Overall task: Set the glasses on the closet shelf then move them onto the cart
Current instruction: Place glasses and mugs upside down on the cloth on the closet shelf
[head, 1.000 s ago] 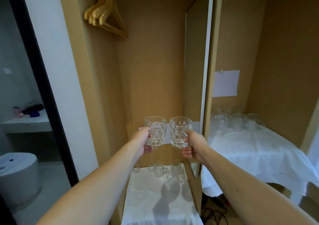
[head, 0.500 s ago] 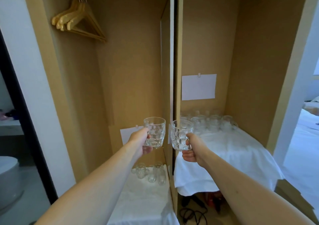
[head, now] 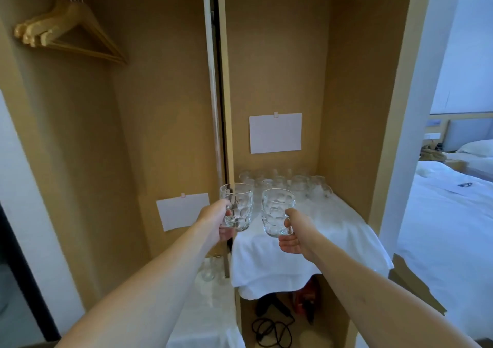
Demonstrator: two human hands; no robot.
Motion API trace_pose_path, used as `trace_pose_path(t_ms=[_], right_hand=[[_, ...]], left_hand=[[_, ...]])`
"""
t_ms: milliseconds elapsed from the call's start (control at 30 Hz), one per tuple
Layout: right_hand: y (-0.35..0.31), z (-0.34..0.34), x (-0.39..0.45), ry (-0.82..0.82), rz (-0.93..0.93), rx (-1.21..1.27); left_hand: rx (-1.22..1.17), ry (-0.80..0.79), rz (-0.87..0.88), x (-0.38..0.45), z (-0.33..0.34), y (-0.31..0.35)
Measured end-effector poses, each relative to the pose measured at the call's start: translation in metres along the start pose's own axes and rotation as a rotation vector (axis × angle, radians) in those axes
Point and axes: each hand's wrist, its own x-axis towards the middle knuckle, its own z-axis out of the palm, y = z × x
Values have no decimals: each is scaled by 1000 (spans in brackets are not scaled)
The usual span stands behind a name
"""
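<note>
Wooden closet (head: pixel 165 102) walls stand in front of me, split by a central divider (head: pixel 226 86) into two bays. White cloth (head: pixel 333 235) drapes the shelf in the right bay, and a cluster of glasses (head: pixel 288 182) sits at its back. Lower in the left bay, another white-covered surface (head: pixel 202 315) carries a few small glasses (head: pixel 210 270). Wooden hangers (head: pixel 66 30) hang at upper left, and a paper sheet (head: pixel 275 132) is clipped to the right bay's back wall. My left hand (head: pixel 217 220) grips one dimpled glass mug (head: pixel 237 206) by its handle; my right hand (head: pixel 294 231) grips a second mug (head: pixel 277 212) the same way. Both mugs are upright in the air at the shelf's front edge.
</note>
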Motion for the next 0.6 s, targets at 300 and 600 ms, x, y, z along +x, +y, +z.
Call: trace_pose_path(t_ms=[300,600], right_hand=[[8,-48,3,40,31,-29],[18,-66,33,94,94,18]], left_hand=[[-61,-15,-61,2,51,-19],[-48,-52,-95,27,84,-24]])
